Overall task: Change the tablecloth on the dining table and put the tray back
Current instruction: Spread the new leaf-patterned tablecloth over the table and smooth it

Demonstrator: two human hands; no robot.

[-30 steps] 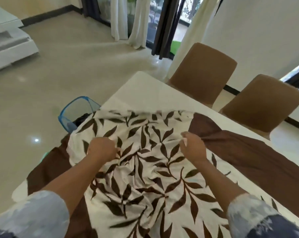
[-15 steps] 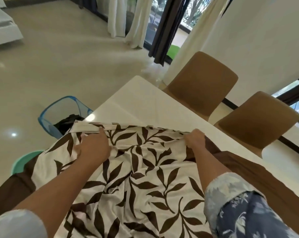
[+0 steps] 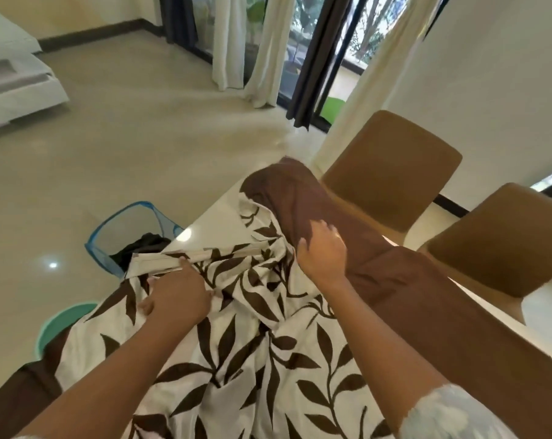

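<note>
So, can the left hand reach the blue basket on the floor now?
Probably yes: the blue basket stands just past the left hand with nothing between, though that hand grips the tablecloth hem.

L hand (image 3: 176,296) grips tablecloth (image 3: 268,359) hem; R hand (image 3: 322,253) on brown part.

table (image 3: 217,213) mostly under tablecloth (image 3: 268,359), nearer chair (image 3: 506,245) cropped

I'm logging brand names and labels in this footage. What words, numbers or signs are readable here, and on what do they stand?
There is no readable text, number or sign in this view.
The leaf-print tablecloth bears only a leaf pattern, no lettering.
The blue basket and the bare part of the table show no label.
</note>
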